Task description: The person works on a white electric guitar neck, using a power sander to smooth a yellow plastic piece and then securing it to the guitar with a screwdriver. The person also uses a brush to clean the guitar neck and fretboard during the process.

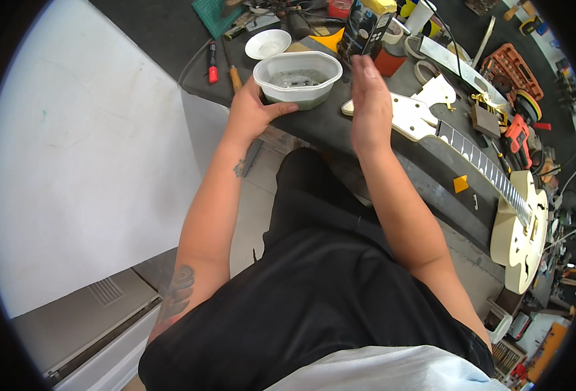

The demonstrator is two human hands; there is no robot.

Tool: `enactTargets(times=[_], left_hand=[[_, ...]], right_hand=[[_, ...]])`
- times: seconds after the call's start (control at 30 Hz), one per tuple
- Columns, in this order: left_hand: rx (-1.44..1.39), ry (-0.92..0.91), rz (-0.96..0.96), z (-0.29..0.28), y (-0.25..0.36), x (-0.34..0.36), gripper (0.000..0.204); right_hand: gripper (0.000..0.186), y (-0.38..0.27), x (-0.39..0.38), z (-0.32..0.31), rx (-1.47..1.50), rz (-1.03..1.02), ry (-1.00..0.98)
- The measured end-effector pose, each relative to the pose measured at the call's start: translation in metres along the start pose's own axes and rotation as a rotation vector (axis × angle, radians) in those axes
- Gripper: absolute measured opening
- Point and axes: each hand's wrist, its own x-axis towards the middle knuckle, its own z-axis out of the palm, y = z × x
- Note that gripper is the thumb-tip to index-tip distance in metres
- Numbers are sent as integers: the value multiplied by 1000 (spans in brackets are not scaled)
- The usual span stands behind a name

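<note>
1. The left hand (252, 112) is wrapped around the left side of a white plastic tub (317, 99), thumb in front.
2. The tub is at the front edge of the dark surface (434, 166).
3. The right hand (371, 107) is flat, fingers straight, right of the tub.
4. A cream guitar (516, 251) lies to the right.
5. Farther back are a white bowl (268, 44) and a dark box (365, 31).

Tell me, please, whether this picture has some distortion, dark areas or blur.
In the head view, the corners are black and the guitar fretboard looks bowed; also in the head view, the black shirt shows only faint folds, the white panel is bright with soft shading, and the plastic tub looks fairly sharp.
</note>
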Motion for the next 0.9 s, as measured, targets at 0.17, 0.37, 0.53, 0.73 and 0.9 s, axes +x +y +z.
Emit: enactTargets(times=[0.17, 0.37, 0.53, 0.73, 0.9], left_hand=[[-13, -7, -53, -1, -4, 1, 81], [5, 27, -30, 1, -5, 0, 83], [160, 147, 4, 17, 13, -13, 82], [162, 278, 105, 42, 16, -30, 75], [167, 296, 107, 44, 16, -36, 70]], right_hand=[[76, -15, -7, 12, -287, 102, -149], [66, 0, -3, 7, -114, 112, -98], [22, -3, -11, 0, -718, -153, 129], [18, 3, -18, -5, -679, -125, -130], [18, -20, -32, 7, -846, -101, -47]])
